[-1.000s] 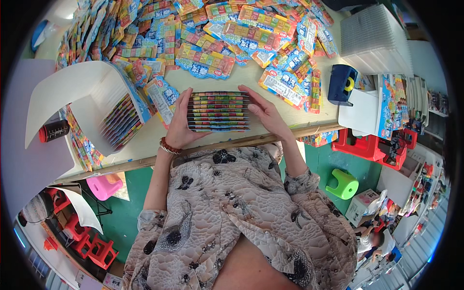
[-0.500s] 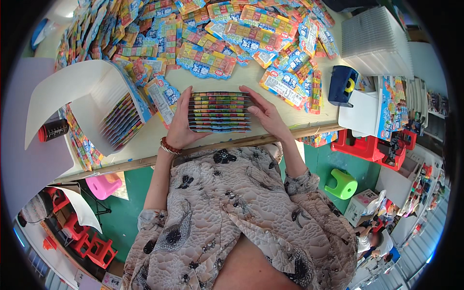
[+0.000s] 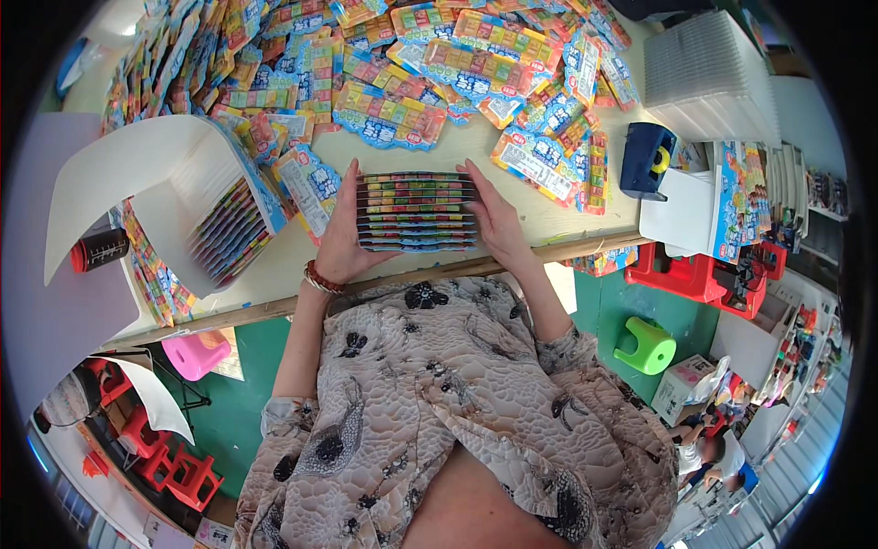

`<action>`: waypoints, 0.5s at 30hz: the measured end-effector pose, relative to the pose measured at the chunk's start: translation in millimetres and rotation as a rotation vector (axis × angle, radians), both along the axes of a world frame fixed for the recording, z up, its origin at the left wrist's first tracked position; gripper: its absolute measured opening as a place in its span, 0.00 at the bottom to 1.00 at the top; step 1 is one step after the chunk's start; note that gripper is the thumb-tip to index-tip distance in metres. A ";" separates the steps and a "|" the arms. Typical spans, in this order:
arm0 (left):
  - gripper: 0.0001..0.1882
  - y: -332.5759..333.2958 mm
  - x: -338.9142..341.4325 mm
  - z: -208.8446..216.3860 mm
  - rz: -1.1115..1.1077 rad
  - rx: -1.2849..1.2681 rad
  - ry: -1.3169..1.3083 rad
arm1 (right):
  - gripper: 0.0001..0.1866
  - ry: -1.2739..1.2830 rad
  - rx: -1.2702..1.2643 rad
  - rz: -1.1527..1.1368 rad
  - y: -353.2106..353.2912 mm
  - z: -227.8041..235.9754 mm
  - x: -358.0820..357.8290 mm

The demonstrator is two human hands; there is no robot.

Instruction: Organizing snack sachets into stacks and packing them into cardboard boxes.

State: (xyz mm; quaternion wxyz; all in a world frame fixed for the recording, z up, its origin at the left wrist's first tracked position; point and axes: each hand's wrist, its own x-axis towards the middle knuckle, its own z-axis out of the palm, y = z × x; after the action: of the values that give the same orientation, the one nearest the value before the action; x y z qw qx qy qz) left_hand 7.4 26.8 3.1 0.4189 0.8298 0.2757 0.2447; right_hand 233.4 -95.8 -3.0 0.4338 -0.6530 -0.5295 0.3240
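Note:
Between my two hands, over the table's near edge, I hold a stack of colourful flat packs [image 3: 416,212], seen edge on in layered rows. My left hand [image 3: 344,233] presses the stack's left end, its thumb side up and some fingers hidden underneath. My right hand [image 3: 498,220] lies against the right end, fingers pointing away from me. Loose packs of the same kind [image 3: 389,116] are heaped across the far half of the table. Left of my hands, a white open box [image 3: 165,215] holds a row of such packs [image 3: 229,233] standing on edge.
A blue tape dispenser [image 3: 646,163] with a yellow core stands right of the pile. Behind it rises a stack of clear plastic trays [image 3: 704,78]. A wooden strip [image 3: 585,247] edges the table. Green [image 3: 647,346] and pink [image 3: 195,353] stools stand on the floor below.
My right hand has shifted slightly, its fingers straighter and flatter along the stack's right end. The stack stays in nearly the same place between both hands.

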 end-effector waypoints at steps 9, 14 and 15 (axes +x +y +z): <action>0.69 -0.6 -1.1 -1.4 0.003 -0.043 0.020 | 0.35 0.041 -0.052 0.025 0.0 1.7 0.8; 0.68 -0.9 1.1 0.0 0.002 0.003 -0.012 | 0.34 -0.014 -0.024 0.018 1.0 -1.3 -1.6; 0.68 -1.2 1.4 0.3 0.008 0.000 -0.011 | 0.34 0.007 -0.023 0.007 1.2 -0.9 -2.8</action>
State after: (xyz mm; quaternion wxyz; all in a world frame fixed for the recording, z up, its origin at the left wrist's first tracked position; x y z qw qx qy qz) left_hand 8.8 25.6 3.3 0.4195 0.8274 0.2766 0.2508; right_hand 230.6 -94.6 -3.9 0.4271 -0.6547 -0.5267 0.3340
